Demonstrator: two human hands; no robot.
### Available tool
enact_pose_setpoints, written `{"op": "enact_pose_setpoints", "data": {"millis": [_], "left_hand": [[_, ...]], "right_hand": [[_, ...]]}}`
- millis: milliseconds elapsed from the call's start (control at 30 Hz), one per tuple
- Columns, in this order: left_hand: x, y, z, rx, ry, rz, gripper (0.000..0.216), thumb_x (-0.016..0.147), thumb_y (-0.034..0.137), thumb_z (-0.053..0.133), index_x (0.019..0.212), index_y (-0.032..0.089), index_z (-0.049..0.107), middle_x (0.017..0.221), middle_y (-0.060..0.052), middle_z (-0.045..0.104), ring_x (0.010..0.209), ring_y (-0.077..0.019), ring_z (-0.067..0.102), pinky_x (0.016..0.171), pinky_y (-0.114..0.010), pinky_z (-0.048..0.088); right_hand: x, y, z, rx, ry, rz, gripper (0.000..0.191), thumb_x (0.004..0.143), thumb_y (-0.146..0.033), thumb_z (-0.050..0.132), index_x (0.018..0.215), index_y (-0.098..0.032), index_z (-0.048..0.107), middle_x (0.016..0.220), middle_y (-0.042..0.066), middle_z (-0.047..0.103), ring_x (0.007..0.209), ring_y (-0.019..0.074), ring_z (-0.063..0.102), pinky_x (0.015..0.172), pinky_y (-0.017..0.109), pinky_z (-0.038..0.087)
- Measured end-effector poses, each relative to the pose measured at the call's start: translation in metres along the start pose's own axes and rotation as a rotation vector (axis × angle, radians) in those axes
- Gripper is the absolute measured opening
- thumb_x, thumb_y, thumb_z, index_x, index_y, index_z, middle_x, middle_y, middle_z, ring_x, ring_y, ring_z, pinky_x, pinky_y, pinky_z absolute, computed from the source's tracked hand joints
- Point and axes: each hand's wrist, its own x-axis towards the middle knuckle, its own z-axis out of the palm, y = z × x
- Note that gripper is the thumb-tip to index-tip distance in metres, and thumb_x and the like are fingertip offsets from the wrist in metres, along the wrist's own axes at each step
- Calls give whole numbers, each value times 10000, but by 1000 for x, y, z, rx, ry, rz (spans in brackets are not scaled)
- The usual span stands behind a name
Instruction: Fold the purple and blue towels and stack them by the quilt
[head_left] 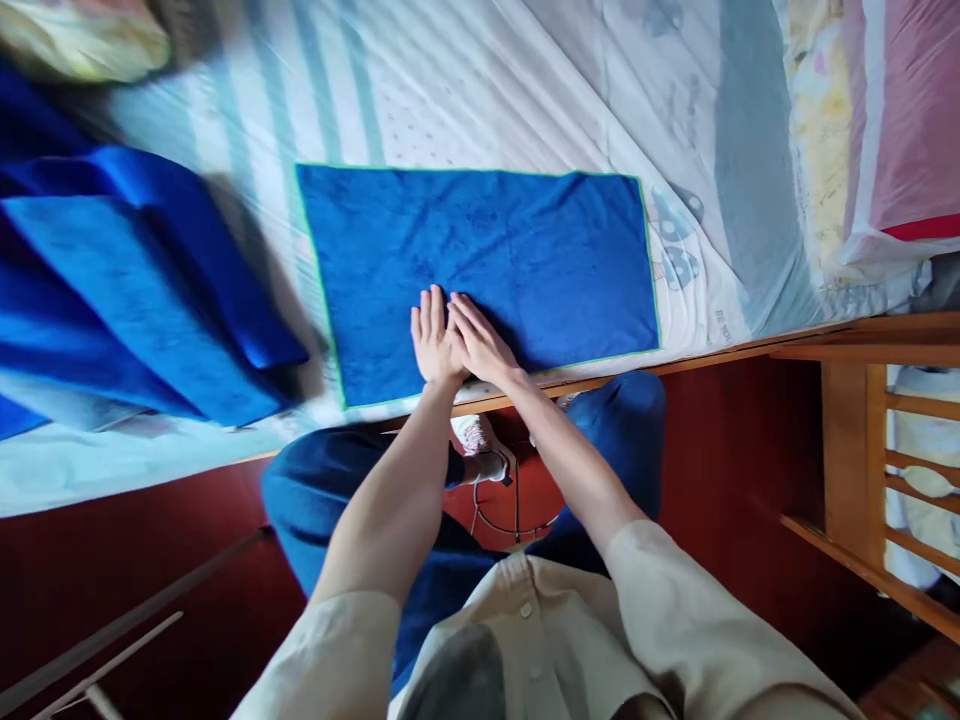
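A blue towel (577,265) with a thin green edge lies spread flat on the bed, lightly wrinkled. Near its front edge, left of the middle, my left hand (436,340) rests palm down with fingers stretched out. Beside it, my right hand (481,345) also lies flat on the cloth, its fingertips touching or slightly overlapping the left hand. Neither hand grips anything. To the left sits a heap of blue cloth (150,290), folded loosely, with paler patches on its upper face.
The bed sheet (480,90) is pale with stripes and prints. A pink plastic-covered bundle (911,120) lies at the far right, a yellowish item (90,45) at the upper left. The bed's wooden edge (720,352) runs before my knees; a wooden slatted frame (855,450) stands right.
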Motion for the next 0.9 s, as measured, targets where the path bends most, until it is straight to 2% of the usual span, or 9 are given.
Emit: {"op": "enact_pose_setpoints", "data": {"millis": [100,200,300,367,500,667,767,900], "left_hand": [[0,-8,3,-42,27,8,585,1047,364,400,1587,145,453,1730,-93,303,1640,-300,153,1351,-553,83],[2,-8,4,-50,58,-9,570,1035,376,414,1553,154,501,1708,-125,350,1632,-322,187,1340,-601,99],[1,-1,1,-81,65,-12,584,996,388,489,1531,156,520,1703,-143,355,1624,-373,197,1327,-647,97],[0,5,-2,-101,65,-5,590,972,382,526,1523,171,531,1710,-130,344,1618,-400,198,1324,-661,87],[0,10,-4,-99,76,6,587,946,352,549,1508,185,550,1716,-96,339,1609,-427,207,1317,-678,92],[0,11,-4,-120,72,-12,635,906,328,567,1529,210,535,1714,-111,340,1617,-417,193,1318,-685,79],[0,9,-3,-119,48,-38,683,885,326,560,1557,219,508,1723,-126,314,1627,-394,168,1324,-668,82],[2,5,-2,-76,29,-42,711,875,315,542,1579,230,483,1727,-114,309,1634,-353,161,1333,-619,107]], "right_hand": [[-5,4,6,-120,-8,-32,502,1076,-187,279,1546,-171,455,1684,-161,345,1623,35,140,1364,296,178],[-7,4,2,-197,-62,-37,512,1071,-175,283,1551,-209,461,1679,-194,331,1627,26,103,1370,274,147],[-7,6,-11,-194,-100,-40,523,1062,-166,290,1544,-225,485,1656,-217,368,1625,39,140,1363,245,143],[-8,15,-25,-162,-79,-16,540,1063,-157,255,1560,-188,467,1663,-200,366,1625,52,156,1359,245,149],[-15,53,-66,-93,24,81,560,1072,-144,220,1598,-148,411,1679,-166,361,1623,87,189,1376,304,181],[-33,114,-119,-61,254,179,543,1081,-313,367,1598,-172,455,1674,28,430,1625,160,248,1382,395,192],[-50,147,-148,-141,328,201,596,1065,-447,440,1614,-213,434,1665,49,444,1634,207,230,1380,450,174],[-70,176,-177,-252,431,300,614,1074,-480,380,1608,-183,436,1667,90,434,1633,235,235,1367,490,178]]}}
